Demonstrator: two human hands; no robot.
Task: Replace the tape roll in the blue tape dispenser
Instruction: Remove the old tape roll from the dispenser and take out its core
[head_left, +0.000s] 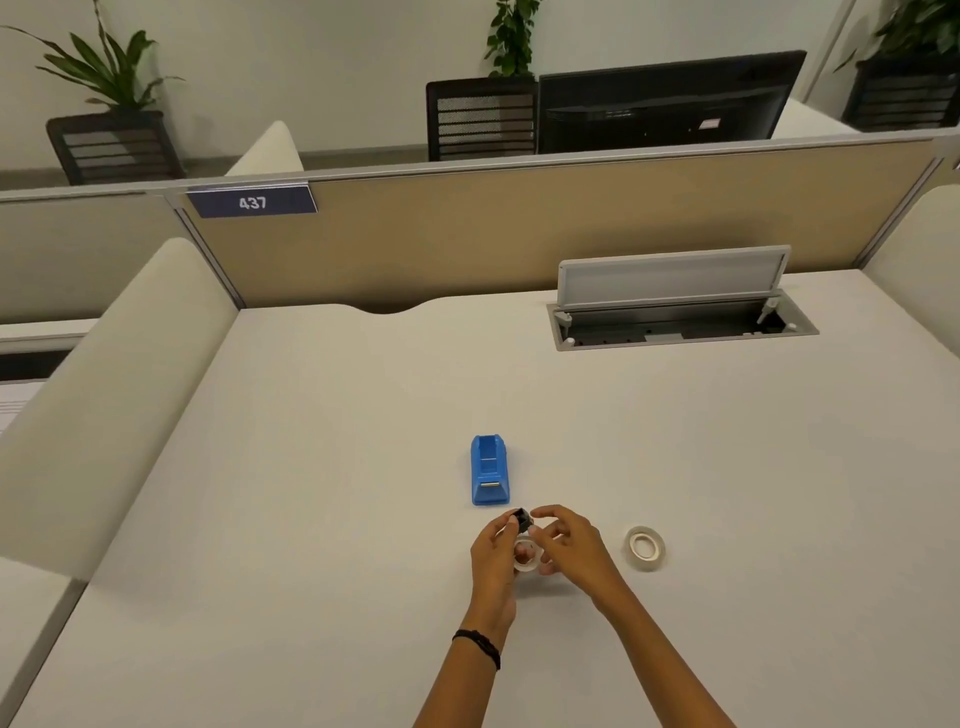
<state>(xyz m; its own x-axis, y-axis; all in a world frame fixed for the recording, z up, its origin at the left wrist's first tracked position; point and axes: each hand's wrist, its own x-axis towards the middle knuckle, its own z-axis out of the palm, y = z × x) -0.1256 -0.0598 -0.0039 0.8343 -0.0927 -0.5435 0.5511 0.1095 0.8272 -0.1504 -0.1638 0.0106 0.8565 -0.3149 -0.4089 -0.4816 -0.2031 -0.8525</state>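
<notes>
Both hands work just in front of the empty blue plastic tape dispenser (489, 470) on the white desk (311, 467), left hand (493, 558) fingers gripping a whitish tape roll (526, 555), right hand (569, 545) fingers pinching the small black core hub (522, 519), likely mid-swap; next probably seats hub in the spare whitish tape roll (645, 547) lying flat nearby.

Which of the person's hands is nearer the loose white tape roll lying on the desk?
Right. The right hand is just left of the loose white tape roll; the left hand sits farther left, beyond it.

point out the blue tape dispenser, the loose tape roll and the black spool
blue tape dispenser (489, 472): head view, top of body
loose tape roll (645, 547): head view, its ring
black spool (522, 519): head view, visible end
</notes>
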